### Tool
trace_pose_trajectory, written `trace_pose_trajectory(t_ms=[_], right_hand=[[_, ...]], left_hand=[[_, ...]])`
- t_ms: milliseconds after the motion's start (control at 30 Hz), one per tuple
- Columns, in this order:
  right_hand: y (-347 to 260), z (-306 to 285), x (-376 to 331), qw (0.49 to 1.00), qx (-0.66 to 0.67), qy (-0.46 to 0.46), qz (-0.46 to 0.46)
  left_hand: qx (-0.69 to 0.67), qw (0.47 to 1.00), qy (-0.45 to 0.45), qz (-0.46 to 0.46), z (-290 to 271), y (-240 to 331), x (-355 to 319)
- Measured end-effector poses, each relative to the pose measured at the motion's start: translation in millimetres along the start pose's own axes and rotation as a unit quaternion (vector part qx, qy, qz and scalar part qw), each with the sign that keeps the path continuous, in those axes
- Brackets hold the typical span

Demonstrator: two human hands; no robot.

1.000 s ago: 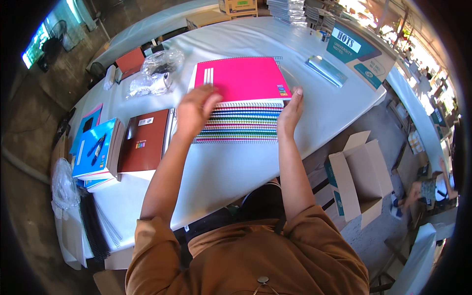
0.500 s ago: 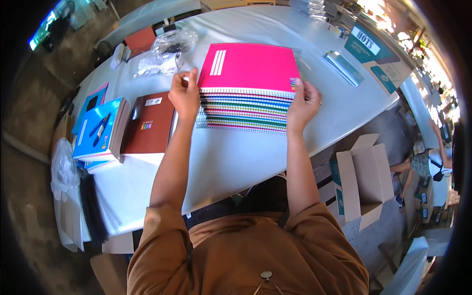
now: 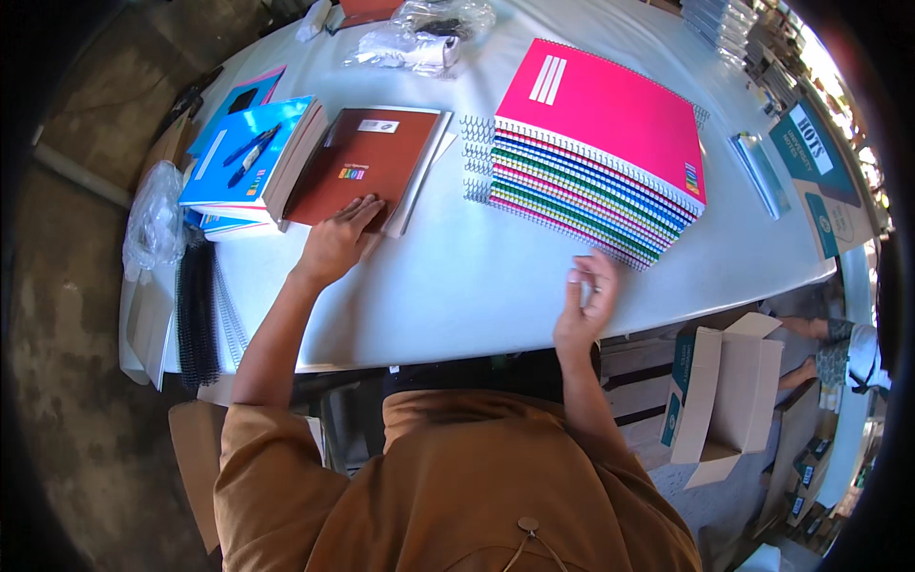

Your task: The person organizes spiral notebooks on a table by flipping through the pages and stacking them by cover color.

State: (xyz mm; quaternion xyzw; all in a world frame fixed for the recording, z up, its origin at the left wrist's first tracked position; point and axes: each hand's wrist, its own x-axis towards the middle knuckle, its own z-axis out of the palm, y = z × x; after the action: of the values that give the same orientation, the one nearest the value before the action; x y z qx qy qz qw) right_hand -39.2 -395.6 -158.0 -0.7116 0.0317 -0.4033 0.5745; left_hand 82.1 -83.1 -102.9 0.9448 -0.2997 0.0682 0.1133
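Note:
My left hand (image 3: 335,243) rests with its fingers laid out on the lower edge of a brown notebook (image 3: 360,153), which lies over white sheets. A tall stack of spiral-bound notebooks (image 3: 610,124) with a pink cover on top stands to the right, its coloured edges and wire coils facing me. Just in front of that stack hovers my right hand (image 3: 589,300), fingers apart and slightly bent, holding nothing. Left of the brown notebook is a pile of blue-covered notebooks (image 3: 224,181), with dark pens (image 3: 252,155) lying on top.
Clear plastic wrap (image 3: 410,48) lies at the back of the white table (image 3: 457,315). Black spiral coils (image 3: 197,315) and a plastic bag (image 3: 152,224) hang by the left edge. An open cardboard box (image 3: 724,400) sits below on the right. A green-and-brown carton (image 3: 820,181) stands at the far right.
Both hands have come off the pink-topped stack. My left hand has moved left onto the brown notebook, and my right hand has drawn back toward me. The view has shifted left.

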Motion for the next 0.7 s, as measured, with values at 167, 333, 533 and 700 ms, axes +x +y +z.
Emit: trace_pose_trajectory(t_ms=[167,333,533,700], right_hand=[[-0.2,-1.0,5.7,0.989,0.013,-0.124,0.083],[-17.1,-18.5,13.9,0.930,0.135,-0.220,0.260],[-65.4,11.9,1.7,0.370,0.519,-0.403,0.657],[-99.1,24.1,18.9,0.589,0.363,-0.410,0.595]], left_hand=[[-0.151,0.976,-0.067,-0.139,-22.0,-29.6,-5.9],[-0.232,0.950,0.161,-0.131,-79.7,6.8,-39.0],[-0.402,0.859,0.286,0.133,-143.4,87.3,-121.3],[-0.460,0.796,0.161,0.358,-152.6,76.3,-114.6]])
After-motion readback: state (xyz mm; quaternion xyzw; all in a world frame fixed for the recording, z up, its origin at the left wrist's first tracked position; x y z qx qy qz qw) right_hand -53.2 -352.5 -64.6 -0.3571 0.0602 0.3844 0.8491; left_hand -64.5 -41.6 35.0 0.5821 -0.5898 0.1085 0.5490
